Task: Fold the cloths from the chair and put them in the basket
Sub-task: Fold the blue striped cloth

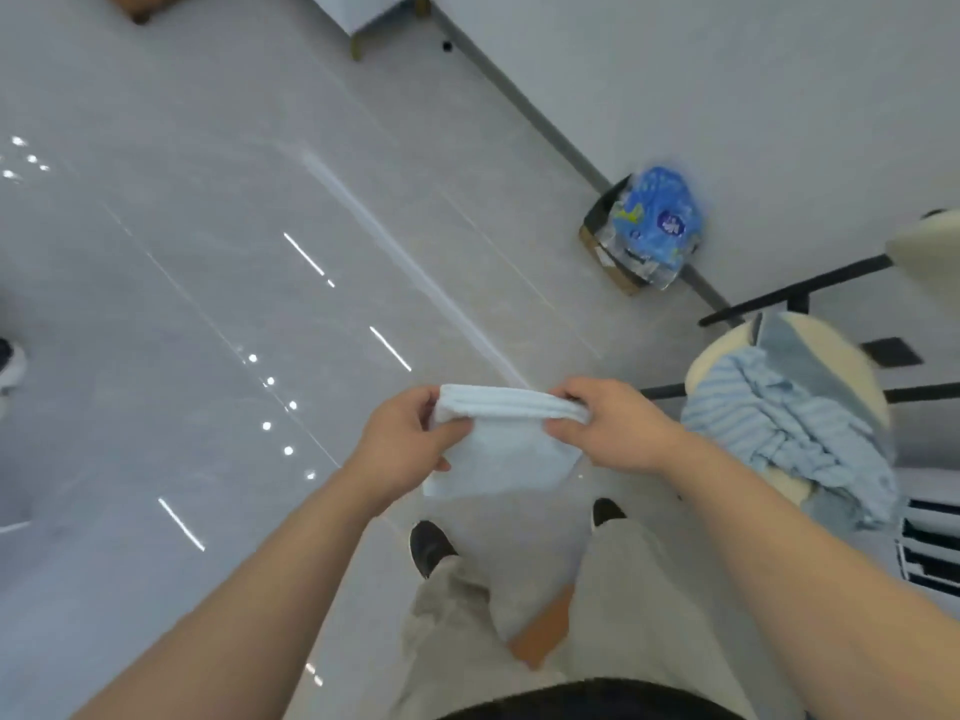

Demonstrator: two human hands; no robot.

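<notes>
Left hand (410, 439) and right hand (608, 428) each pinch one end of the top edge of a pale blue cloth (504, 449), thumbs toward the person and fingers curled over the far side. The cloth is bunched in layers along that edge and hangs in a short folded panel between the two hands, held in the air above the glossy grey floor (234, 304) and in front of the person's beige trousers (613, 605) and dark shoes (428, 545). To the right, striped blue cloths (779, 423) lie heaped and unfolded on the cream seat of a chair (701, 366) with dark metal bars. Just below the chair, a white slatted basket (930, 553) is partly cut off by the frame edge. Farther back, a blue plastic package (660, 220) sits in a cardboard box (602, 252) against the wall (727, 96).
</notes>
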